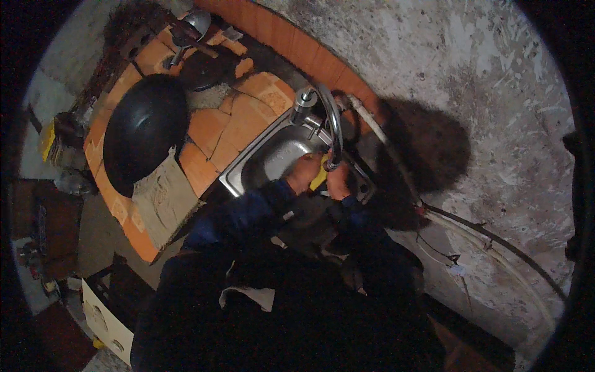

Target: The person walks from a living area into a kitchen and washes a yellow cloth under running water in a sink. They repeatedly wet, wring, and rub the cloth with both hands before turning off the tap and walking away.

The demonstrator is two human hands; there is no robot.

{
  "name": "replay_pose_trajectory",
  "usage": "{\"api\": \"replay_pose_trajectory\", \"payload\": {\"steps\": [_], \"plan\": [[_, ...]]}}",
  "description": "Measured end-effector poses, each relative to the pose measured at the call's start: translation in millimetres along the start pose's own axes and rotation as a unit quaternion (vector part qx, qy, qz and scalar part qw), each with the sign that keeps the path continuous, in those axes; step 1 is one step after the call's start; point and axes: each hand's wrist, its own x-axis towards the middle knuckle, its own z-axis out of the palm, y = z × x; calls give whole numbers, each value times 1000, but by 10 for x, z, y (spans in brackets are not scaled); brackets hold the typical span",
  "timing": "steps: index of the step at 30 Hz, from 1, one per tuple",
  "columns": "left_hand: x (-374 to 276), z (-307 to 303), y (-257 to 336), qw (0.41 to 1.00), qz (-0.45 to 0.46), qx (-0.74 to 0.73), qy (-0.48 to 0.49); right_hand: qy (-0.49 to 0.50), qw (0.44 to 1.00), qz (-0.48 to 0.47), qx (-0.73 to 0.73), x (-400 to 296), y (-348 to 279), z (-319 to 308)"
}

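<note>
Both my hands are over a small stainless steel sink [234,182], near the spout of a curved chrome faucet [335,116]. My left hand [304,173] is shut on a yellow object [320,176], perhaps a cloth or sponge; its exact kind cannot be told. On the other side of the yellow object is my right hand [338,180], close under the faucet's outlet. Whether its fingers also grip the yellow object is hard to see. Dark blue sleeves cover both forearms.
Left of the sink, a large black wok [144,132] sits in the orange tiled counter [218,132], with a piece of cardboard [165,204] at its near edge. A round dark lid [204,69] and a metal ladle or pan [196,25] lie farther back. Hoses [372,123] run along the rough wall.
</note>
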Motion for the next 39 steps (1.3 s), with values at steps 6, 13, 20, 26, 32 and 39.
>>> {"api": "replay_pose_trajectory", "payload": {"steps": [6, 13, 20, 26, 32, 39], "plan": [[-19, -196, -145, 992, -8, -30, -122, -15, 997, 43, -57, -141, -48, 103], [-180, -396, 151, 848, -170, -474, -164, -129, 942, -279, -134, 73, 92, -299], [-128, -751, 117, 852, -192, -456, -172, -186, 933, 91, 295, -50, -100, -255], [-168, -577, 129, 978, 63, -186, -64, -108, 993, -52, 18, -235, -70, 141], [-37, -139, -34, 992, 96, 81, 26, -9, 999, -30, 16, -248, -222, 70], [-172, -199, 244, 999, -20, 43, -15, -38, 998, -38, -18, -99, 197, 111]]}}
